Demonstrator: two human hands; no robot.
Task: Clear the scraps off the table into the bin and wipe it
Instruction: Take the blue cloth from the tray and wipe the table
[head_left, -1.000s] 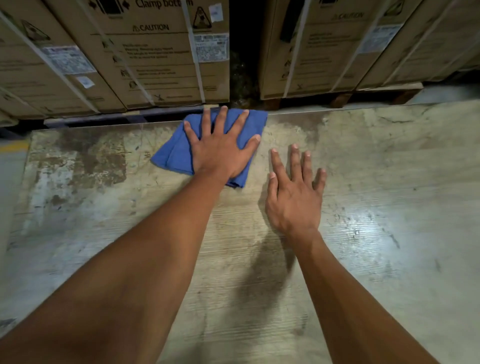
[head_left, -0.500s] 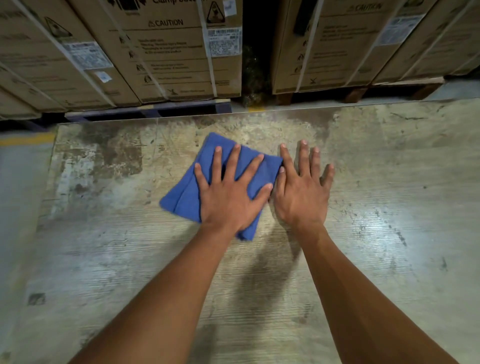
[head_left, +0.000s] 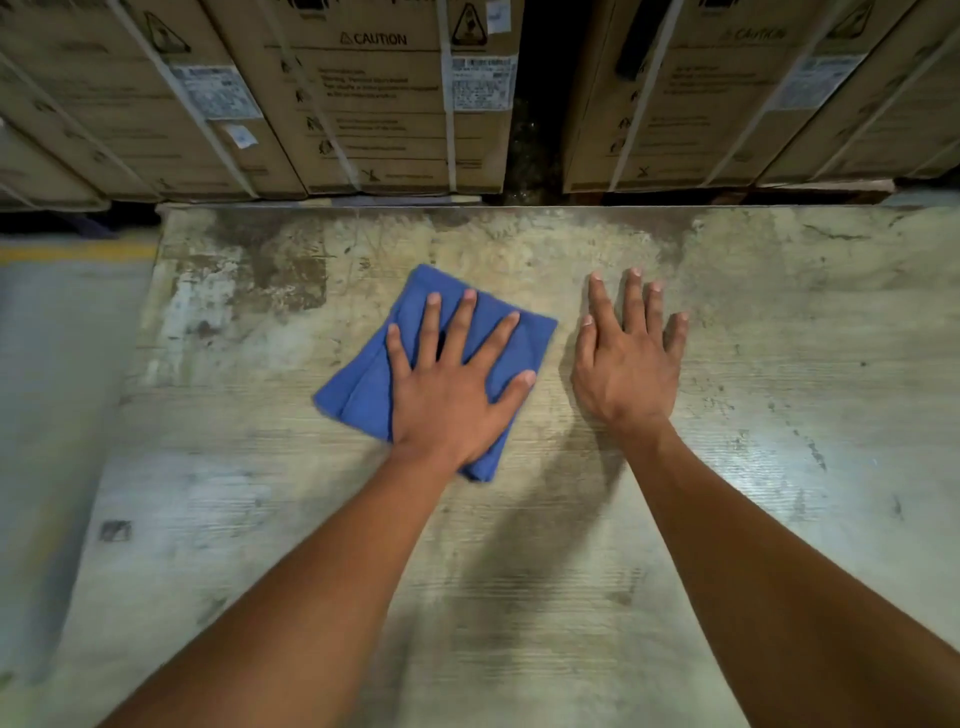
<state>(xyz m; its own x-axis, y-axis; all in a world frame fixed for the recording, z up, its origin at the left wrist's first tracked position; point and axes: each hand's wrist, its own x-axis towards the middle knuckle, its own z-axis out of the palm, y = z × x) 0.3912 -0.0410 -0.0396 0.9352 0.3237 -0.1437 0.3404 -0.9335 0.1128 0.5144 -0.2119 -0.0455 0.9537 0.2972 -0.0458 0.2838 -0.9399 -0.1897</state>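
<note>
2 hands flat on the worn, grey-beige scuffed tabletop, wiping step under way by the look of it. Left hand spread wide, palm down, fingers splayed over the folded blue cloth rag: pressing, not pinching, nothing curled around the fabric. Spreading like that likely meant to put even weight across the rag so that it slides as 1 pad. Right hand open too, palm flat on bare table just beside the rag, not touching it, holding nothing; probably bracing the body during the lean forward.

Rag sitting left of centre, toward the far half of the table, folded into a rough square, turned at an angle, 1 corner poking out below the left wrist.

No scraps visible anywhere on the surface, no bin in view; clearing part seemingly finished, though impossible to confirm. Tabletop stained and patchy, darker blotches near the far left corner, bright sheen at the right. Beyond the far edge, strapped brown cardboard cartons with caution markings and labels, dark gap between 2 stacks. Grey floor at left, with a yellow line.
</note>
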